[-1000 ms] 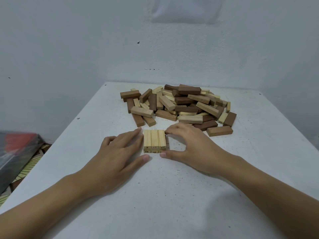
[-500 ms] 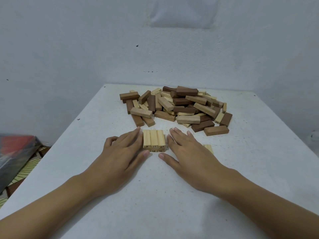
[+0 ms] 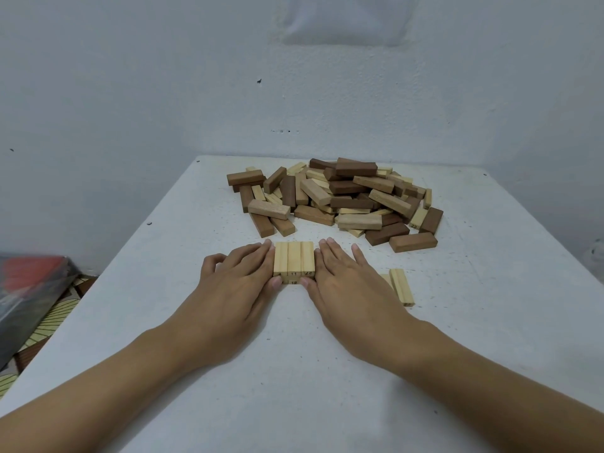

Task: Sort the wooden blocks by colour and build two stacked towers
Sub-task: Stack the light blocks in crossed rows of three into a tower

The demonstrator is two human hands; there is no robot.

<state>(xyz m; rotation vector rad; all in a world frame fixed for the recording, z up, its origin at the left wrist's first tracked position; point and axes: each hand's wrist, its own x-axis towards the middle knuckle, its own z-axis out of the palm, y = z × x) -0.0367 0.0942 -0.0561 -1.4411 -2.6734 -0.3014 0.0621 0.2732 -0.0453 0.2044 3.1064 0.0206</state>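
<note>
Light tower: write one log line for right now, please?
light tower: two layers | left hand: pressing left side | right hand: pressing right side | mixed pile: behind, unsorted

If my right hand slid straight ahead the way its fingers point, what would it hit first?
Likely the near edge of the loose block pile, across a bare strip of table; the right hand flanks the pale stack, not facing it.

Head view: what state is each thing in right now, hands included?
light stack: two layers, top three blocks side by side, pressed between both hands.
left hand: flat, straight fingers against the stack's left side.
right hand: flat, straight fingers against its right side.
pile: dark and light blocks mixed, unsorted, behind the stack.
loose light blocks: flat on the table, beside the right hand.
</note>
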